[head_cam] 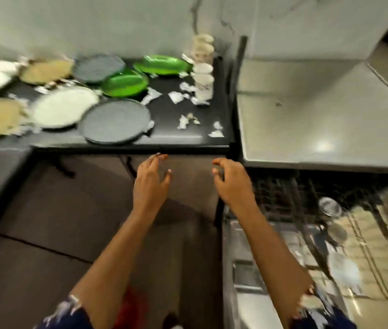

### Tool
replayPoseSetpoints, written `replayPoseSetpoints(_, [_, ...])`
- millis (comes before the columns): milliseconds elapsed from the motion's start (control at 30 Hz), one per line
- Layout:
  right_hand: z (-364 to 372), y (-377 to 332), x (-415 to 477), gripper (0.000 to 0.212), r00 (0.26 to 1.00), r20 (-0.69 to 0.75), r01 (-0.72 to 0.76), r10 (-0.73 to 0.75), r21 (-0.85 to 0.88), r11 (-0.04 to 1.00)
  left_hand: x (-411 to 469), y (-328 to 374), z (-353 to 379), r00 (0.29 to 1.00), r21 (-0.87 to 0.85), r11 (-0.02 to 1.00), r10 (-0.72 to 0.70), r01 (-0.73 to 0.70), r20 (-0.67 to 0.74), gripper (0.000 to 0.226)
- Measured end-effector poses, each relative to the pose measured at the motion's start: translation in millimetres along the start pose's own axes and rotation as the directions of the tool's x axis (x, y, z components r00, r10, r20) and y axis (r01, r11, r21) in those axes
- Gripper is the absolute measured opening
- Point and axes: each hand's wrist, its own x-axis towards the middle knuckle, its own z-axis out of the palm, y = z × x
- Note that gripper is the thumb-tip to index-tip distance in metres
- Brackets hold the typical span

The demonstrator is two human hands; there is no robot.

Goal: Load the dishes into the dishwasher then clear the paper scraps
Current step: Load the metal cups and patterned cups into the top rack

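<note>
Down at the right, the open dishwasher (281, 195) holds a steel bowl (330, 206) in its rack, while the left hand (151, 179) and right hand (232, 184) hover empty, fingers loosely curled, before the black table (164, 140) bearing plates (116, 122), stacked cups (203, 74) and paper scraps (183, 122).

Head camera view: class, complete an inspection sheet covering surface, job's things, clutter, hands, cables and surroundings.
Surface: black table.
Job's things: grey plate, green plates and others on the table; stacked cups at its right edge; dishwasher rack pulled out.
Clutter: paper scraps scattered among the dishes.
Hands: left hand and right hand empty, fingers loose.
Cables: nothing seen.
Surroundings: steel counter, pale wall.
</note>
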Motion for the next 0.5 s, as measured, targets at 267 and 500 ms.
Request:
replayPoseSetpoints(267, [88,-42,93,0.056,0.954,0.299,0.13,0.012,-0.45,0.884,82,-62,-52,0.971,0.272,0.96,-0.005,-0.062,0.238,0.059])
replayPoseSetpoints(500, [91,-27,108,0.039,0.97,0.238,0.163,-0.05,-0.481,0.862,87,-77,-20,0.976,0.236,0.968,0.034,-0.086,0.217,0.052])
